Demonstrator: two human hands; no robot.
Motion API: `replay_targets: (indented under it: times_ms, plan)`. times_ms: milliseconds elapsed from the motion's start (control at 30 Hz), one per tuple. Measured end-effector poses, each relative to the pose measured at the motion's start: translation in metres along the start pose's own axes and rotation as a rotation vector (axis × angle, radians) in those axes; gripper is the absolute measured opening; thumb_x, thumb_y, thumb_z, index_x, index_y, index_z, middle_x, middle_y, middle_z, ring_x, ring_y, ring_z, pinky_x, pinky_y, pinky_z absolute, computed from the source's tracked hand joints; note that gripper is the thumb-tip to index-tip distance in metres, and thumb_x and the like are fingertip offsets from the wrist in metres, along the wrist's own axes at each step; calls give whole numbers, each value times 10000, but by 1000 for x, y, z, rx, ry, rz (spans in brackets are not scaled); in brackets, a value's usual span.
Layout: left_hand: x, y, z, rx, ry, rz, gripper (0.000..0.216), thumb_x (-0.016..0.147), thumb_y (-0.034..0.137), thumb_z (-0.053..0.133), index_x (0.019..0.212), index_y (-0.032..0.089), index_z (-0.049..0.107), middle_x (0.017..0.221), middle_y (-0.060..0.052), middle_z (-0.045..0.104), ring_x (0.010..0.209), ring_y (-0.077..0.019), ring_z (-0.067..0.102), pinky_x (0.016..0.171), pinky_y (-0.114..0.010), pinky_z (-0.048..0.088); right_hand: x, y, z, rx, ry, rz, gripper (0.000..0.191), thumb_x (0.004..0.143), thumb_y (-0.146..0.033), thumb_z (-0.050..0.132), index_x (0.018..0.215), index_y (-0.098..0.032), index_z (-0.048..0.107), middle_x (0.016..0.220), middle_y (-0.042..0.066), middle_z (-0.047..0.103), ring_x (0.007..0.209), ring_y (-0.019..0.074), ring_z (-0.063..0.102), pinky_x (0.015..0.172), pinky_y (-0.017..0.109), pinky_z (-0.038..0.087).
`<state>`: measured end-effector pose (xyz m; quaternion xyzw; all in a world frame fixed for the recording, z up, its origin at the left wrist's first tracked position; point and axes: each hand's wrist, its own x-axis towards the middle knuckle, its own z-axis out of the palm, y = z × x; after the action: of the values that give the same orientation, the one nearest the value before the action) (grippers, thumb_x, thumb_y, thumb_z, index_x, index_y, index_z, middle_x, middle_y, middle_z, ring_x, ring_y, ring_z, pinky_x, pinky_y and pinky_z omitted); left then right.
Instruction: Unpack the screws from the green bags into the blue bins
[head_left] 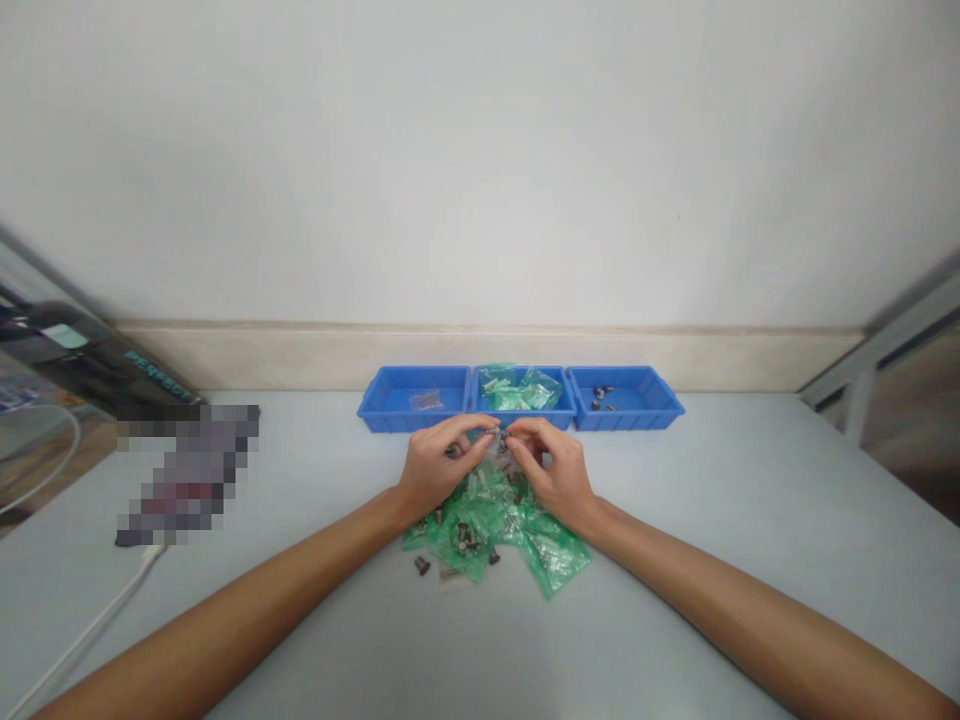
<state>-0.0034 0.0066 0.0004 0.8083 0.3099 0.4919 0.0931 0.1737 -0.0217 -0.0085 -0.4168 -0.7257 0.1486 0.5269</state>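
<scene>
My left hand and my right hand meet over a pile of green plastic bags, thumb and forefinger pinched on each. Small greyish pieces show between the two sets of fingertips, too small to name. Some of the bags hold small metal parts, and a few dark flat-headed metal parts lie on top of them. One loose dark metal part rests on the table at the near left of the pile.
Behind my hands stand three blue trays: the left tray holds a small clear packet, the middle tray green bags, the right tray several dark parts. A blurred-out device with a white cable lies left.
</scene>
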Motion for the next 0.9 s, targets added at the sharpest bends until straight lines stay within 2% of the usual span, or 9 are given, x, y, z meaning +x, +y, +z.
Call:
replay_targets:
  times_ms: [167,367,600,767,900]
  plan:
    - [0,0,0,6,16,-11,104,875,221,604,920,157,672,796,-14,735,455,-62,546,533,-183,488,-1,-1,-1,-25,-48,-51,162,925,-208,506,962,-187,662,797,35,672,673,149,594,659,265,470]
    - [0,-2,1,16,35,35,89,877,208,596,903,157,664,866,-45,709,581,-95,590,610,-219,506,-1,-2,-1,-29,-26,-23,161,927,-217,503,936,-180,659,805,42,677,661,149,585,647,268,464]
    - [1,-2,-1,-1,-3,47,142,908,216,566,970,167,683,911,-53,689,660,-103,608,627,-208,492,-1,-1,0,-35,-17,-20,158,924,-227,509,952,-189,660,780,34,662,648,151,582,642,270,475]
    - [0,-1,0,-18,-28,3,186,909,275,574,1047,165,633,808,0,708,505,-69,552,591,-187,483,-1,1,-1,-34,-38,-69,213,934,-207,504,1070,-185,667,776,31,654,655,150,579,643,268,473]
    - [-2,-3,1,-59,-19,-37,221,914,309,569,1088,173,569,819,18,713,446,-43,540,582,-167,486,-1,1,-1,-43,-53,-101,226,937,-197,510,1092,-168,673,734,26,626,659,151,572,638,263,465]
